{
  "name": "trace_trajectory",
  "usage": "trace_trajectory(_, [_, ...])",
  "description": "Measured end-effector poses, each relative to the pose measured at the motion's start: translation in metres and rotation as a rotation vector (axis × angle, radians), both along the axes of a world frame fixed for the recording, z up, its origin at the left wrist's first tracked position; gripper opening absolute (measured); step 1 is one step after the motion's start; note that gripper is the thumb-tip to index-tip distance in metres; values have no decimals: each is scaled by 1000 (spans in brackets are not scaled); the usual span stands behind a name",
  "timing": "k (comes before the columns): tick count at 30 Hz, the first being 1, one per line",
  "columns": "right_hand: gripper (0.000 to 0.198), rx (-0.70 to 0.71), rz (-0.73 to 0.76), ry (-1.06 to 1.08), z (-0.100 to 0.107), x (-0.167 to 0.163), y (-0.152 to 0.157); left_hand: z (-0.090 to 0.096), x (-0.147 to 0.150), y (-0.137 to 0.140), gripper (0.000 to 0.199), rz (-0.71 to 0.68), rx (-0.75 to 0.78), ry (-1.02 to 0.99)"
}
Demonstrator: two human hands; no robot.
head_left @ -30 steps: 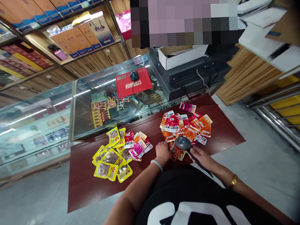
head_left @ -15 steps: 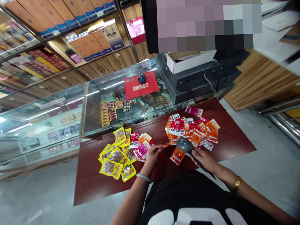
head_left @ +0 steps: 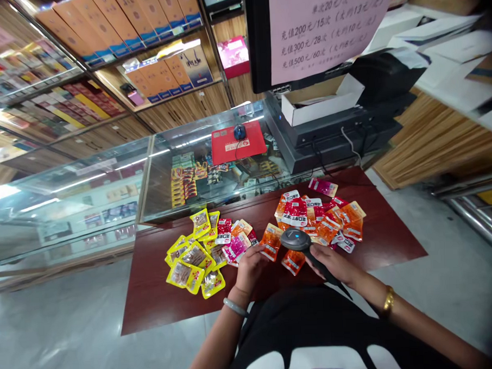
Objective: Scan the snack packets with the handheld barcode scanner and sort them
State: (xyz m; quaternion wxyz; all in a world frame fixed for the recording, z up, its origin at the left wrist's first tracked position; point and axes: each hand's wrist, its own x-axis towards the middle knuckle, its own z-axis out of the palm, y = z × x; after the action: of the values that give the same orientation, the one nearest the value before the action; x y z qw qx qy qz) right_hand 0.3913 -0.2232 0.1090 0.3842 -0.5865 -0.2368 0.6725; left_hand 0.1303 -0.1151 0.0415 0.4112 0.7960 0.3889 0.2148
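Observation:
Pinched in my left hand (head_left: 251, 263) is an orange snack packet (head_left: 272, 241), its printed face turned up. My right hand (head_left: 329, 263) grips a black handheld barcode scanner (head_left: 296, 239) by the handle, its head close to the right edge of that packet. Another orange packet (head_left: 293, 261) lies on the dark red tabletop (head_left: 153, 308) just below the scanner head. Beyond it spreads a pile of red and orange packets (head_left: 316, 217). Left of my left hand lie pink packets (head_left: 237, 246) and a heap of yellow-edged snack packets (head_left: 196, 256).
Behind the tabletop stands a glass display counter (head_left: 161, 202) with a red mouse pad (head_left: 222, 147) and a mouse (head_left: 239, 132) on it. A cash drawer (head_left: 333, 130) holds an open white box (head_left: 308, 114). A monitor back with a pink notice (head_left: 325, 34) rises above.
The packet in my left hand has tipped from edge-on to face up. The scanner head has shifted slightly left toward it. My view has moved a little.

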Motion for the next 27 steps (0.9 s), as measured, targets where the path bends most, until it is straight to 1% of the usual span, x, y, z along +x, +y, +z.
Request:
trace_trajectory(3, [62, -3, -4, 6, 3, -4, 4, 6, -2, -2, 20, -9, 32, -26])
trace_trajectory(6, [62, -6, -23, 14, 4, -6, 6, 8, -2, -2, 20, 0, 26, -17])
trace_trajectory(11, [61, 10, -34, 6, 5, -7, 10, 2, -5, -2, 20, -7, 15, -22])
trace_trajectory(14, [62, 6, -30, -6, 4, -8, 10, -1, -15, 3, 15, 6, 13, 40])
trace_trajectory(16, [61, 5, -33, -4, 3, -7, 8, -1, -27, 11, 16, 85, 41, 120])
trace_trajectory(18, [61, 5, -44, -10, 1, -5, 4, 2, -41, 20, 21, 220, 103, 237])
trace_trajectory(20, [61, -1, -70, -23, -2, 0, -1, 5, -51, 29, 24, 390, 201, 407])
trace_trajectory(21, [61, -6, -85, -30, -4, 2, -4, 7, -52, 33, 25, 462, 250, 493])
trace_trajectory(22, [61, -12, -101, -35, -7, 5, -7, 8, -50, 36, 26, 504, 289, 561])
trace_trajectory(23, [62, -19, -117, -37, -10, 8, -10, 8, -45, 37, 27, 501, 307, 604])
trace_trajectory(24, [62, -28, -133, -41, -13, 11, -14, 7, -35, 37, 26, 455, 303, 618])
trace_trajectory(25, [63, -38, -149, -46, -17, 14, -17, 5, -22, 36, 24, 370, 279, 609])
trace_trajectory(27, [63, -55, -184, -62, -23, 19, -24, -4, 11, 26, 20, 144, 202, 565])
